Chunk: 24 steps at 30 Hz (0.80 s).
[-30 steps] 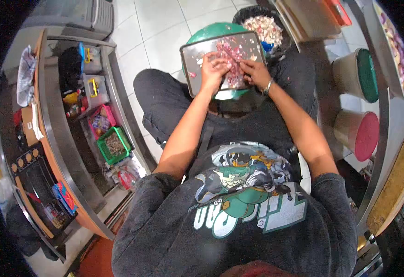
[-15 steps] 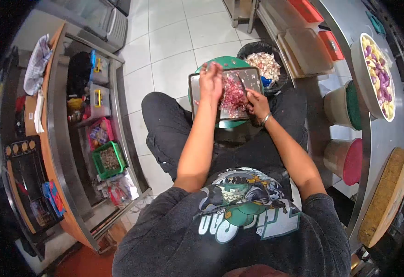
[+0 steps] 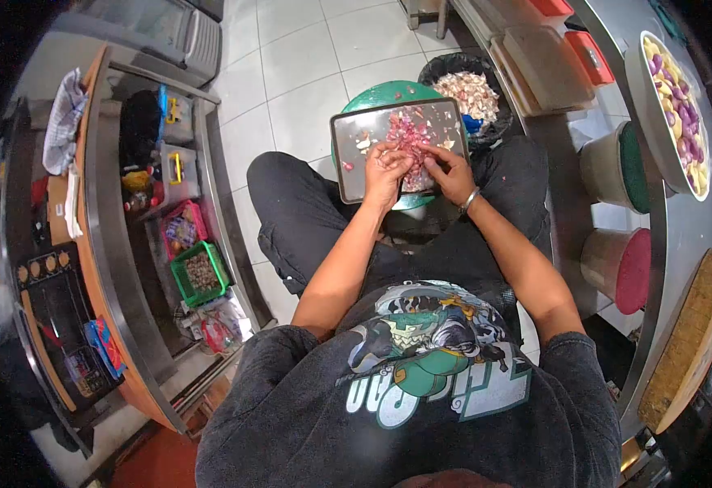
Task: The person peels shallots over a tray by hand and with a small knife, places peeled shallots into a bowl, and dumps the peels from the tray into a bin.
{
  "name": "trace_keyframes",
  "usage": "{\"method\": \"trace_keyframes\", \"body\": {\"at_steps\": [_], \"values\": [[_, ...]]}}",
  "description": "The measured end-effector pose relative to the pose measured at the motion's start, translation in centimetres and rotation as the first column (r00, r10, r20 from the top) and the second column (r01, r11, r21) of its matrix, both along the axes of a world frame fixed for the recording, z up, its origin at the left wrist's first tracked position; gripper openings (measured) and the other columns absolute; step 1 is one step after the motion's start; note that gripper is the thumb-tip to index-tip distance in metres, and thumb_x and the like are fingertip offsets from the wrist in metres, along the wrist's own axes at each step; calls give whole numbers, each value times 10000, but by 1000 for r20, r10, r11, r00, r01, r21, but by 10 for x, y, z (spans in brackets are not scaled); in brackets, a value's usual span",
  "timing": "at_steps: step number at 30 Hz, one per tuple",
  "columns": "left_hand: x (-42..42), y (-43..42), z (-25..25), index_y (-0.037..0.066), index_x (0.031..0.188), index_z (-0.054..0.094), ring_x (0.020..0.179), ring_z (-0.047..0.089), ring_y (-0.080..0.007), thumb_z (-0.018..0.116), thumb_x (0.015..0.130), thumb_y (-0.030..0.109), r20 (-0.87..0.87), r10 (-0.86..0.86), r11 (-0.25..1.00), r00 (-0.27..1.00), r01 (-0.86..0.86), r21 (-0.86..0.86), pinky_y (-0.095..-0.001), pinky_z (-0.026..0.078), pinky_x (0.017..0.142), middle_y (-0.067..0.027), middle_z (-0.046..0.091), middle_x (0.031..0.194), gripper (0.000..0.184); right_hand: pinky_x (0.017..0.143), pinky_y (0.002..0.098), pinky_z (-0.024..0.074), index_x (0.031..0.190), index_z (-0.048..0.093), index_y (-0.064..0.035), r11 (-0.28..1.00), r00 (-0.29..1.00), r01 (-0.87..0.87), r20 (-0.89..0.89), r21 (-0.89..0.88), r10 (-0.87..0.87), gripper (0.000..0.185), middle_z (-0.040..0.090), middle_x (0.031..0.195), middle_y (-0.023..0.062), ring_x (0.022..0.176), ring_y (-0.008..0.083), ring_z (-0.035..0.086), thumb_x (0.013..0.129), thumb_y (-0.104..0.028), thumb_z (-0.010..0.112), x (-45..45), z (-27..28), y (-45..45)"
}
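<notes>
A dark rectangular tray [image 3: 354, 180] rests on a round green stool top [image 3: 382, 93] between the knees. Pinkish-red peels and small pieces [image 3: 407, 130] are heaped in its middle, with pale bits scattered around. My left hand [image 3: 388, 173] is over the heap, its fingers curled together; whatever they pinch is too small to name. Close beside it on the right, my right hand [image 3: 450, 173] is closed, thumb and forefinger toward the left hand. What lies in its grip is hidden.
Behind the tray at right stands a black-lined bin [image 3: 468, 96] of peelings. A white dish [image 3: 702, 185] of peeled shallots and garlic sits on the steel counter [image 3: 629, 24]. Lidded buckets [image 3: 604, 268] stand below. Left shelves hold a green basket [image 3: 201, 272].
My left hand, raised and open over the tray half a second ago, has come down beside my right hand, its fingers curled. The dark blade-like thing by my right hand no longer shows clearly.
</notes>
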<state>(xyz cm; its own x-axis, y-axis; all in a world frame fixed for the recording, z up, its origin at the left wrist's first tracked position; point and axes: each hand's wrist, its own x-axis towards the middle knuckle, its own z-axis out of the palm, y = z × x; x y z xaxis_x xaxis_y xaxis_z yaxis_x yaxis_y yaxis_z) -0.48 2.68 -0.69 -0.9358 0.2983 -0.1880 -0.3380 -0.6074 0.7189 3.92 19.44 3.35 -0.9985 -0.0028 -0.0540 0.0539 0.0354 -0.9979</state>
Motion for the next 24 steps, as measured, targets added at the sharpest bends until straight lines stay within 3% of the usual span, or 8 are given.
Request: {"method": "trace_keyframes", "body": {"at_steps": [5,8,10,17,24], "values": [[0,-1,4,82,1129,466,841,675,-203,620,826,-120,-21,-37,999,999,38,39,-326,577,753,-91,667,920,395,917,302,481,1217,633,-76,998,996,-58,-70,18,59,317,662,1174,93,1072,161,612,919,-183,629,0,-15,-3],[0,1,8,69,1113,445,784,670,-229,620,818,-128,35,5,997,999,-7,73,-341,568,715,-98,644,841,395,914,296,484,1192,653,-87,985,999,-53,0,162,54,291,677,1147,106,1044,164,635,914,-171,632,0,-6,-1],[-1,1,5,71,1109,445,782,671,-230,617,820,-129,46,-6,997,999,2,82,-342,570,715,-98,645,839,391,902,292,489,1173,666,-94,979,996,-31,-81,204,49,275,693,1108,105,1011,156,651,908,-158,634,0,-4,-2],[-1,-3,-2,90,1122,452,843,669,-210,619,842,-102,21,-53,995,998,51,90,-350,576,783,-65,657,878,379,856,279,498,1153,679,-91,981,996,-67,-46,181,76,264,708,1056,110,963,149,663,897,-145,637,-2,-7,1],[-5,-5,-5,72,1165,427,842,684,-243,611,848,-101,32,-58,998,998,58,17,-355,586,780,-120,669,935,405,845,280,495,1147,685,-107,977,998,-58,27,207,54,253,709,1049,115,942,152,662,910,-168,619,-3,-5,3]]}}
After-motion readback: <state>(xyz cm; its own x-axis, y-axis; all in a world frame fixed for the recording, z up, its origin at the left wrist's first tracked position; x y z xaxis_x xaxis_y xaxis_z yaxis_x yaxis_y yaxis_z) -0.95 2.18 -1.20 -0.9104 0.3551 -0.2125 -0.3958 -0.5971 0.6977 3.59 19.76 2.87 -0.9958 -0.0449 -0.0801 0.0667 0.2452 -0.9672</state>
